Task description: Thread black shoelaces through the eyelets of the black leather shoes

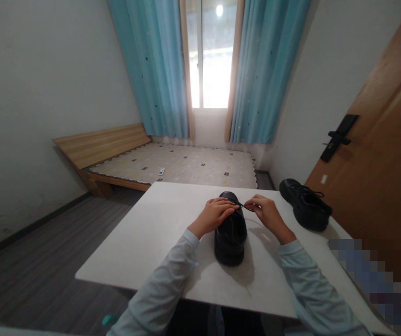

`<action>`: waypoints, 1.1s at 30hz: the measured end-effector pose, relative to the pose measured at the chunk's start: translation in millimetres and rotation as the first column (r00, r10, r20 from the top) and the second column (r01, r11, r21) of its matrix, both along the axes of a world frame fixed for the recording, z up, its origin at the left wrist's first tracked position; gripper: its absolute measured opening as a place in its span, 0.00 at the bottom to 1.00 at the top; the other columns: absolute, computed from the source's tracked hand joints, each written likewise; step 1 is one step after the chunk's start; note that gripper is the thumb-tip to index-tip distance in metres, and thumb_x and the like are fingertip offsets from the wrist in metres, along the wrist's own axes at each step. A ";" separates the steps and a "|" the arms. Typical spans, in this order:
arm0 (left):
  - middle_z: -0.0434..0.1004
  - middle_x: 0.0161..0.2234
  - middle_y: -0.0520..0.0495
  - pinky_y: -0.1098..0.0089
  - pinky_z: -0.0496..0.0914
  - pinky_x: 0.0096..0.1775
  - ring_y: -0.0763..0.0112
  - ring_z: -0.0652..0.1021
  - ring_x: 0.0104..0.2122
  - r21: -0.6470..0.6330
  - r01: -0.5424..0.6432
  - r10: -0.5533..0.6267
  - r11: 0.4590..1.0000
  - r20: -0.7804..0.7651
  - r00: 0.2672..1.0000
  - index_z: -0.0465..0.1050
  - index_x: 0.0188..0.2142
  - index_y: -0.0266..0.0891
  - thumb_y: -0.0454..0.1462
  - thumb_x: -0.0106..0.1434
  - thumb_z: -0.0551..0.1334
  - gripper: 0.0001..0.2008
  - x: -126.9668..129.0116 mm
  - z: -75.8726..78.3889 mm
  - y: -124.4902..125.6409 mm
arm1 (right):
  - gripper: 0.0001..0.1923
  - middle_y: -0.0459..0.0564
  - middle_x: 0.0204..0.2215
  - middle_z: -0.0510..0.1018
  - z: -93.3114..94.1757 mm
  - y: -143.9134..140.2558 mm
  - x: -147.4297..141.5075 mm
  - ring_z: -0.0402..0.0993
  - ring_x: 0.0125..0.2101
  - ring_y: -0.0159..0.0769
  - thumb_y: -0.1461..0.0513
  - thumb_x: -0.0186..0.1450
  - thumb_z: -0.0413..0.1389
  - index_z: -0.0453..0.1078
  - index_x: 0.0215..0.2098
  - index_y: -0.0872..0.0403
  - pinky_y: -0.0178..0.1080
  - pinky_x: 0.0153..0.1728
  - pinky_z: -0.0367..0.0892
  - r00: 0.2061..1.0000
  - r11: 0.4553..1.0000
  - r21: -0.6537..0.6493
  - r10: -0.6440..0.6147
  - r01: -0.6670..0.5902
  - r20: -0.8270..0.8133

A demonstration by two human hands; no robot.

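Left hand (217, 213) lies flat, fingers spread, on the shoe (230, 233); right hand (265, 211) pinches its lace (245, 206).

Daylight floods through the window (210, 56) far beyond the hands, blown out to white glare between the curtains (158, 70). The room sits dim; soft shadows fall toward the camera beneath the black shoe (230, 233) on the table (144, 242). Wide-angle bending warps walls at the edges; a pixelated patch sits lower right.
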State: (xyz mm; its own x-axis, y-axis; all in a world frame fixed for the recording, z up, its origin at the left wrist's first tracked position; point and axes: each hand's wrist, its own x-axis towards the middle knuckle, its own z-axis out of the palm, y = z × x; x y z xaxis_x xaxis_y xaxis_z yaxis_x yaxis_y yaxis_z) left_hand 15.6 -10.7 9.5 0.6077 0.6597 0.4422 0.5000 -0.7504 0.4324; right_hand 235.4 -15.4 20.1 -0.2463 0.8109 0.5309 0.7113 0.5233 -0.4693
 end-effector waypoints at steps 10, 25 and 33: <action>0.74 0.51 0.52 0.62 0.59 0.57 0.68 0.67 0.56 0.004 -0.011 0.011 1.000 -0.008 1.000 0.70 0.52 0.48 0.44 0.68 0.48 0.18 1.3 1.8 -1.3 | 0.06 0.50 0.27 0.77 -5.0 0.3 -3.8 0.73 0.29 0.38 0.64 0.59 0.57 0.77 0.30 0.52 0.38 0.33 0.65 0.999 1.000 -0.016 0.027 -0.027 0.021; 0.76 0.45 0.46 0.64 0.66 0.53 0.67 0.72 0.49 0.012 -0.037 0.034 0.999 0.226 0.973 0.73 0.44 0.41 0.41 0.67 0.52 0.14 0.5 13.6 -2.4 | 0.07 0.49 0.27 0.79 -6.6 -0.6 -5.3 0.74 0.28 0.38 0.66 0.59 0.54 0.74 0.30 0.52 0.38 0.33 0.65 1.000 0.999 -0.054 -0.003 0.005 0.020; 0.76 0.45 0.49 0.58 0.62 0.55 0.62 0.68 0.54 0.162 -0.074 0.074 0.984 0.006 0.997 0.77 0.37 0.46 0.40 0.64 0.57 0.09 5.5 22.6 10.7 | 0.08 0.48 0.28 0.70 -6.6 0.7 -3.9 0.68 0.28 0.34 0.70 0.58 0.53 0.72 0.27 0.54 0.36 0.32 0.62 0.999 1.000 0.013 0.015 -0.016 0.035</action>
State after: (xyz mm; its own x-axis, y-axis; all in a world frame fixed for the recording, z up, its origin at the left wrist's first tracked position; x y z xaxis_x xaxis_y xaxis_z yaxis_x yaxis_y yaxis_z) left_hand 21.2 0.0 32.1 0.5599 0.6222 0.5471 0.5564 -0.7717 0.3082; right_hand 231.6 -14.7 13.5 -0.2772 0.7996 0.5328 0.7188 0.5405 -0.4373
